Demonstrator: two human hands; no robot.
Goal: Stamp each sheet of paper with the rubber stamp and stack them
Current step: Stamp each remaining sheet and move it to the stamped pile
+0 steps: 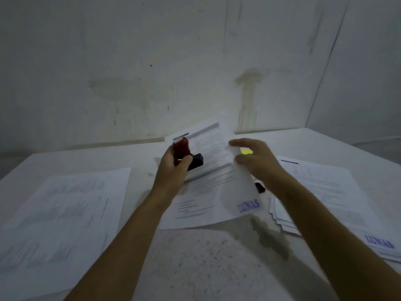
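Two hands over the worktop [195, 257]; left hand [173, 168] gripping the red-handled rubber stamp [184, 151]; right hand [256, 161] pinching a "LUNAS"-stamped sheet [212, 192] between the hands; stamped stack [338, 196] right of the right hand; unstamped sheets [65, 213] left of the left hand.

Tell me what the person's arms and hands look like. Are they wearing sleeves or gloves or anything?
No gloves and no sleeves show. The left hand and right hand are both bare, and both forearms are bare all the way down to the bottom edge of the picture. I see no watch, ring or bracelet, though the picture is a bit blurry, so something tiny could be missed.
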